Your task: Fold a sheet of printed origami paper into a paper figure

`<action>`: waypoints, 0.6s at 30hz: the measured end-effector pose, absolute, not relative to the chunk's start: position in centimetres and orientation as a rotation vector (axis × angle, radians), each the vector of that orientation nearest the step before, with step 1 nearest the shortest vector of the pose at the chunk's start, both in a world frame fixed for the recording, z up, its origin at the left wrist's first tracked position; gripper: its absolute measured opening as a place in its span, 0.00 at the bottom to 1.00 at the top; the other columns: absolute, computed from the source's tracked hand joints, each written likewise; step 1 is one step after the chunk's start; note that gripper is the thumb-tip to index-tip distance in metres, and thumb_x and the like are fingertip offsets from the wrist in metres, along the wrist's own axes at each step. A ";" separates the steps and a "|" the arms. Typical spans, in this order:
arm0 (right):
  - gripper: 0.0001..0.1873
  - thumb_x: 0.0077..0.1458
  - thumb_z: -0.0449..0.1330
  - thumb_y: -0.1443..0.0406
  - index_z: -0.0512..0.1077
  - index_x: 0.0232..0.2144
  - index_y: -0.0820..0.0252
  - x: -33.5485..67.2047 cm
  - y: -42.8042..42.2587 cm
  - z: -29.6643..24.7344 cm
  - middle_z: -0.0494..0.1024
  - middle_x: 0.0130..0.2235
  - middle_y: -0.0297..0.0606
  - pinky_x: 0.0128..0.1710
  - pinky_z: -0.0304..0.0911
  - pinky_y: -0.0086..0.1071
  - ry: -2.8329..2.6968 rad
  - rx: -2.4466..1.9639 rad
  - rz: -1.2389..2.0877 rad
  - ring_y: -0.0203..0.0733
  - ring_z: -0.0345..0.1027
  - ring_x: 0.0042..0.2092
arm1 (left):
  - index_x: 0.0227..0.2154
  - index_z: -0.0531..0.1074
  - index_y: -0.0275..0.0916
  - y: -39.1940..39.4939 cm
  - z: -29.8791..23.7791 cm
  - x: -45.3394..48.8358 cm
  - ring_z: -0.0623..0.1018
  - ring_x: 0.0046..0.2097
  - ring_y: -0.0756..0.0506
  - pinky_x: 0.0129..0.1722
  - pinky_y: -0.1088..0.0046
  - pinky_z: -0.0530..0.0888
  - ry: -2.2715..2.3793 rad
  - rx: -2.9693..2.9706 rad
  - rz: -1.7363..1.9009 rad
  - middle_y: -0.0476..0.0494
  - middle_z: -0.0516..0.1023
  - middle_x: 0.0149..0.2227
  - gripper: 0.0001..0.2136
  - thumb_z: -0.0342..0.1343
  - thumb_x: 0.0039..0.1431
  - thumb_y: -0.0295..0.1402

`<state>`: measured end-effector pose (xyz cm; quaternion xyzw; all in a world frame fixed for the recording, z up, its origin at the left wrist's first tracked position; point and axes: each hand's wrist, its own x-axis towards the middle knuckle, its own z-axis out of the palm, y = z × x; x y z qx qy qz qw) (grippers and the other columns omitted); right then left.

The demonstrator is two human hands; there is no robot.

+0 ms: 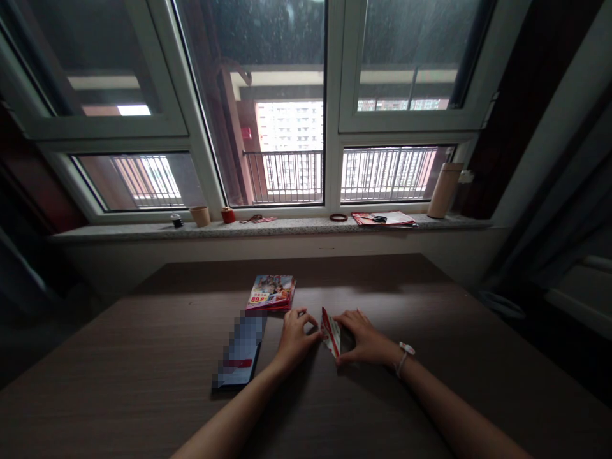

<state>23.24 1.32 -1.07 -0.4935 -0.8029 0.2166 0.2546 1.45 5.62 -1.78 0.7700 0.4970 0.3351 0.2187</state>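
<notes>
Between my two hands, just above the table (pixel 157 357), is a small piece of folded paper (pixel 331 333), white with red print and roughly triangular. My right hand (pixel 366 338) grips it by its right side, thumb at the lower corner and fingers at the upper edge. On the other side, my left hand (pixel 297 338) pinches the paper's left edge between thumb and forefinger. A phone (pixel 241 350) with a lit screen, partly blurred out, lies left of my left hand. Beyond it sits a stack of colourful printed leaflets (pixel 271 293).
Along the stone windowsill (pixel 301 226) stand a dark little bottle (pixel 176 220), a paper cup (pixel 199 216), a red jar (pixel 228 215), a bracelet (pixel 338 217), papers (pixel 394 218) with scissors (pixel 379 219) on top, and a tan flask (pixel 444 190). The window is behind them.
</notes>
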 end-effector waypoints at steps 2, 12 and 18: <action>0.31 0.46 0.67 0.50 0.67 0.51 0.53 23.1 1.4 -1.2 0.72 0.47 0.37 0.64 0.33 0.50 -2.102 -1.340 0.587 0.47 0.62 0.53 | 0.29 0.77 0.42 5.6 -1.7 1.5 0.65 0.56 0.38 0.57 0.57 0.64 1.371 2.135 0.924 0.43 0.69 0.50 0.06 0.66 0.46 0.31; 0.06 0.55 0.61 0.62 0.72 0.28 0.57 22.4 2.0 -1.8 0.72 0.37 0.36 0.51 0.55 0.39 -1.944 -1.371 0.483 0.42 0.65 0.43 | 0.29 0.80 0.44 5.5 -1.0 1.5 0.67 0.56 0.38 0.57 0.57 0.64 1.353 2.153 0.863 0.42 0.71 0.50 0.03 0.64 0.50 0.31; 0.05 0.51 0.63 0.64 0.71 0.31 0.57 22.4 2.1 -1.9 0.74 0.36 0.36 0.47 0.58 0.37 -1.870 -1.352 0.486 0.43 0.65 0.42 | 0.29 0.80 0.44 5.6 -1.0 1.5 0.69 0.55 0.39 0.56 0.58 0.64 1.363 2.169 0.813 0.43 0.73 0.51 0.03 0.63 0.51 0.32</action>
